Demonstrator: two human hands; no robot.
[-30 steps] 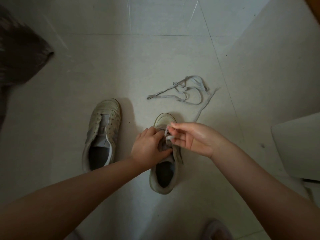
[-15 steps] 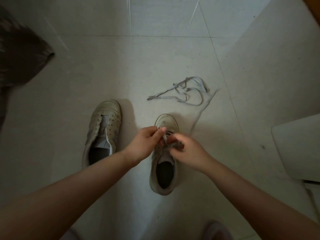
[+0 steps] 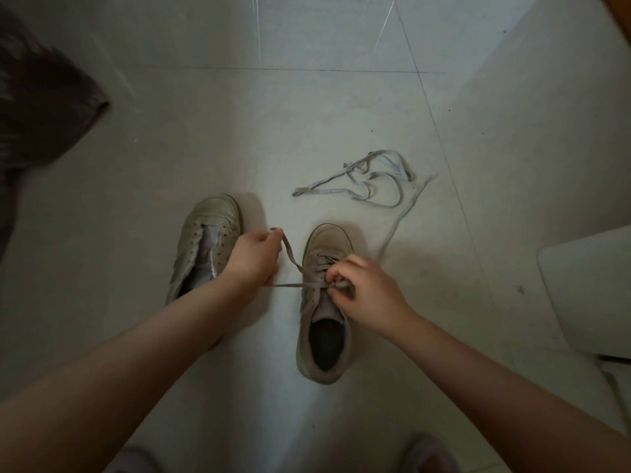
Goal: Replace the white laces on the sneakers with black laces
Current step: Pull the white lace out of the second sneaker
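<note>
while my left hand (image 3: pixel 254 259) pinches a drawn-out loop of white lace (image 3: pixel 290 259) and my right hand (image 3: pixel 355 288) grips it on the right sneaker (image 3: pixel 324 302), a hard tug may snag it, perhaps at an eyelet; no black laces visible.

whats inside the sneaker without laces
Inside the unlaced pale leather sneaker, a light tongue and some dark interior show. The left hand and forearm cover its heel opening.

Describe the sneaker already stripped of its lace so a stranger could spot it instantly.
On the pale tiled floor two sneakers lie side by side. Pick the left sneaker, partly under the left hand. Its eyelets are empty and its tongue bare, whereas the right sneaker still carries a lace.
</note>
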